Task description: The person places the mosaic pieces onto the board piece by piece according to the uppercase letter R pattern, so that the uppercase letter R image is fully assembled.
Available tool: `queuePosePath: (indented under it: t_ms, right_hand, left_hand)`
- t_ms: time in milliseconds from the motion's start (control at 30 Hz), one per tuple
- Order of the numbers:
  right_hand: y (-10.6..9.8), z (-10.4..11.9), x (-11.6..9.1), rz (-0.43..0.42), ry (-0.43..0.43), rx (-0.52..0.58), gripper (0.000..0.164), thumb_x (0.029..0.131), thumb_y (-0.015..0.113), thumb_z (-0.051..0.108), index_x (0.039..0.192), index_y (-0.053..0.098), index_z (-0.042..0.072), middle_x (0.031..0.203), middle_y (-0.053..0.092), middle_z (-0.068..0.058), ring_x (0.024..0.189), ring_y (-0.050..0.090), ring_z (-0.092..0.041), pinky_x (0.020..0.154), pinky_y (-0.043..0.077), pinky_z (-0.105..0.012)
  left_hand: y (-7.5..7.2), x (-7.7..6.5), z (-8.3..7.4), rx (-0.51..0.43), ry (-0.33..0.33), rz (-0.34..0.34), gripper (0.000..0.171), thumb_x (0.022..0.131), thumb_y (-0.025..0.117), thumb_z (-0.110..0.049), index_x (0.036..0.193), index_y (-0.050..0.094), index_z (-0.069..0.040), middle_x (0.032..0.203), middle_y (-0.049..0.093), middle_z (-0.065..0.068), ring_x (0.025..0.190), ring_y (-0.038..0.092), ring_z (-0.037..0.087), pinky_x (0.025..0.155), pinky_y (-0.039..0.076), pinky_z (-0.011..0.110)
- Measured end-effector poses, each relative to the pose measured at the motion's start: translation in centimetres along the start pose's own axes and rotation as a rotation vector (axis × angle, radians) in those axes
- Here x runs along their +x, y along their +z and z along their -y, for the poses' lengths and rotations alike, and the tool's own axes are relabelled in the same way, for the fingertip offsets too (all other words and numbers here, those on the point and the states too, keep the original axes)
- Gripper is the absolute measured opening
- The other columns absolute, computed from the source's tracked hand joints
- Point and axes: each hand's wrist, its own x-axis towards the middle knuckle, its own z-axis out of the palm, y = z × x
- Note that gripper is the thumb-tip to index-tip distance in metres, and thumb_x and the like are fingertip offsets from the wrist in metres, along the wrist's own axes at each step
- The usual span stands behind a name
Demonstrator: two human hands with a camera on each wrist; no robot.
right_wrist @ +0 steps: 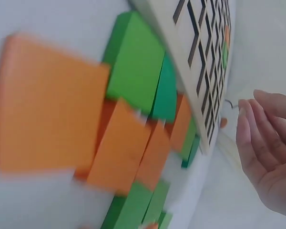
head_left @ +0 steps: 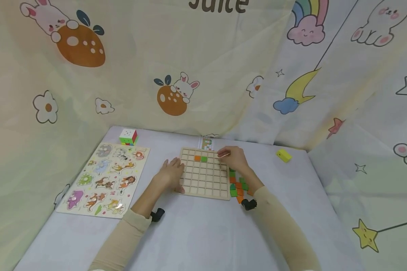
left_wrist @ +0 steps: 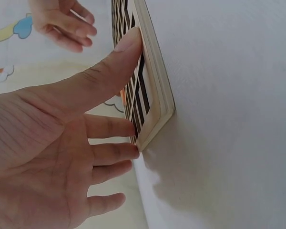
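A square wooden grid board point(head_left: 205, 177) lies in the middle of the table, with an orange tile point(head_left: 198, 158) and a green tile point(head_left: 204, 159) side by side near its far edge. My left hand point(head_left: 171, 174) rests at the board's left side. In the left wrist view, its thumb point(left_wrist: 102, 78) lies on the grid and its straight fingers touch the edge. Over the board's far right corner hovers my right hand point(head_left: 234, 158). Its fingers bend loosely toward the thumb, and no tile shows between them in the right wrist view point(right_wrist: 271, 148).
Loose green and orange tiles point(right_wrist: 119, 148) lie along the board's right side. A printed pattern card point(head_left: 207, 144) is behind the board. An animal puzzle board point(head_left: 112, 177) and a puzzle cube point(head_left: 128, 136) are at left, a yellow block point(head_left: 283, 155) at right. A patterned cloth hangs behind.
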Motion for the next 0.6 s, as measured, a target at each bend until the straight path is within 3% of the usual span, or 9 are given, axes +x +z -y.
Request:
queuePosePath:
  t_ms: [367, 600]
  right_hand:
    - [-3.0, -1.2, -2.9, -0.054, -0.056, -0.043, 0.025, 0.092, 0.079, 0.006, 0.116, 0.077, 0.003, 0.104, 0.078, -0.009, 0.091, 0.075, -0.025, 0.081, 0.063, -0.042]
    - [-4.4, -2.1, -4.9, -0.063, -0.032, -0.086, 0.025, 0.092, 0.078, 0.005, 0.116, 0.076, 0.003, 0.105, 0.078, -0.011, 0.093, 0.075, -0.027, 0.08, 0.063, -0.044]
  left_hand:
    - [-0.1, -0.3, 0.1, 0.003, 0.016, -0.009, 0.115, 0.07, 0.092, -0.047, 0.156, 0.039, 0.007, 0.167, 0.023, 0.03, 0.158, 0.016, 0.043, 0.127, 0.013, 0.062]
    - [0.0, -0.1, -0.1, 0.012, 0.017, -0.004, 0.115, 0.069, 0.093, -0.047, 0.155, 0.04, 0.008, 0.166, 0.025, 0.03, 0.158, 0.018, 0.043, 0.127, 0.015, 0.063]
